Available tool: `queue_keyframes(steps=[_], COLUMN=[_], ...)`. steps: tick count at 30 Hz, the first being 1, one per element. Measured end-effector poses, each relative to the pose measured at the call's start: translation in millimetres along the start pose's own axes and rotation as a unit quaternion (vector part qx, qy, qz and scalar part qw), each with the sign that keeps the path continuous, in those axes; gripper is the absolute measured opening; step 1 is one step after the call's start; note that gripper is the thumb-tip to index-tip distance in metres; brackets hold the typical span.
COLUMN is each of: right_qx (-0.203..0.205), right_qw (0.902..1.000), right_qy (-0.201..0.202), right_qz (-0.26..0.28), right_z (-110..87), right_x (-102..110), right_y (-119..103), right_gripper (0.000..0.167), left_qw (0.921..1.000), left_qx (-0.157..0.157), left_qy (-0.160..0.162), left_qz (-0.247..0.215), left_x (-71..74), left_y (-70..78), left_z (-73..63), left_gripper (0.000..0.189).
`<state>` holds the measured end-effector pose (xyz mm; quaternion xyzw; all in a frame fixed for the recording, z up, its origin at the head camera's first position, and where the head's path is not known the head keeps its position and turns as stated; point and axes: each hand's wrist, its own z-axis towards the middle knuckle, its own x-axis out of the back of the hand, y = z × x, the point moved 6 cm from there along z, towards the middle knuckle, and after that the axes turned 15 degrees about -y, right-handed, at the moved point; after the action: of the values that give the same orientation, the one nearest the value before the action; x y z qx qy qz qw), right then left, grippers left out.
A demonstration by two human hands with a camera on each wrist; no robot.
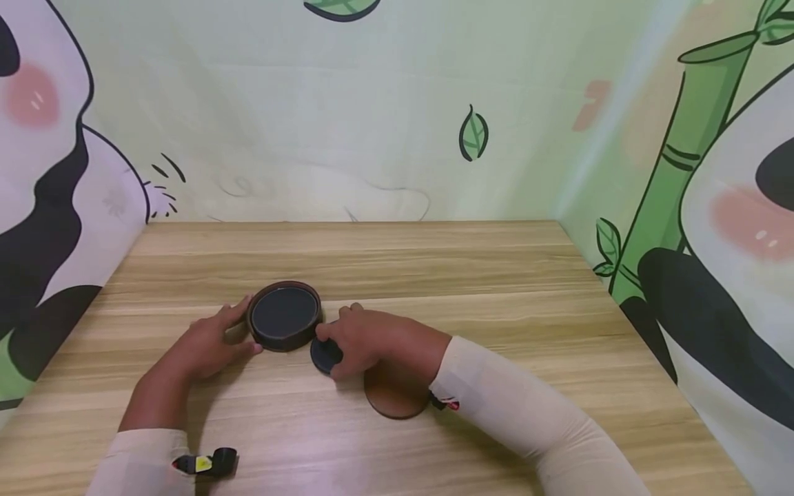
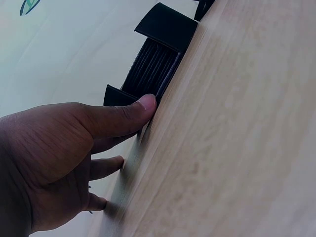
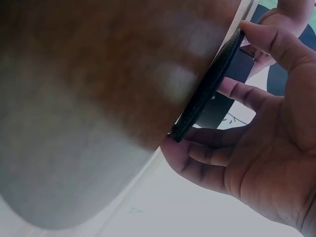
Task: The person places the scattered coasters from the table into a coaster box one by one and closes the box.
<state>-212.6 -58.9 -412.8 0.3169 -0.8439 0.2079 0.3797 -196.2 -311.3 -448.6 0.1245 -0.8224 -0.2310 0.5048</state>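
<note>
A round dark coaster holder (image 1: pixel 287 342) with a brownish rim stands on the table, a black disc lying inside it. Through its side slot, the left wrist view shows a stack of thin black coasters (image 2: pixel 150 66). My left hand (image 1: pixel 214 344) holds the holder's left side, thumb low at the front and index finger farther back. Just right of the holder, my right hand (image 1: pixel 366 337) pinches a round black coaster (image 3: pixel 207 89) by its edges, thumb on one side and fingers on the other. This coaster is tilted close over the table, partly hidden by the fingers in the head view.
A brown round disc (image 1: pixel 397 396) lies on the wood-grain table (image 1: pixel 322 441), partly beneath the right wrist. Behind the table rises a pale green wall (image 1: pixel 384 138) with panda and bamboo drawings. Both sleeves carry small dark wrist devices.
</note>
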Motion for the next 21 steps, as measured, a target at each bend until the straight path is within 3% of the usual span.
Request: queue_keyframes(steps=[21], right_qx=[0.021], right_qw=[0.9986], right_qy=[0.046], right_qz=[-0.017], right_z=[-19.6], right_x=[3.6], right_y=[9.5], right_gripper=[0.064], left_qw=[1.0], left_qx=[0.002], left_qy=[0.002], left_qz=[-0.001], left_x=[-0.1], left_y=[-0.2], left_z=[-0.9], left_gripper=[0.105])
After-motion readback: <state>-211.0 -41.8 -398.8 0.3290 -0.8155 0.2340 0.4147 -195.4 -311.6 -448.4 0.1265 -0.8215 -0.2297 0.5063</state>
